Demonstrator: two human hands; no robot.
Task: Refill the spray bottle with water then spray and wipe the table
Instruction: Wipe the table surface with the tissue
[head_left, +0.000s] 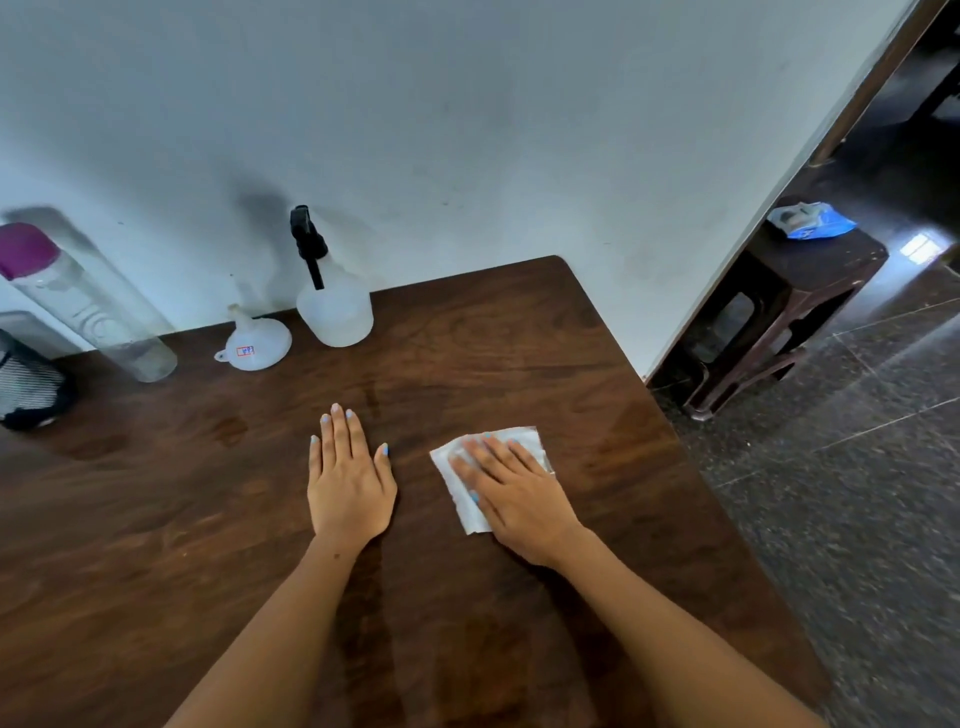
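No text can be read with any certainty. The funnel (258, 343) carries a small white sticker with a red border and blue marks, too small to make out. The tall clear bottle (88, 306) with the purple cap shows pale, large lettering along its side, blurred beyond reading. The blue packet (810, 221) on the stool (810, 270) has print on it, also too small to tell.
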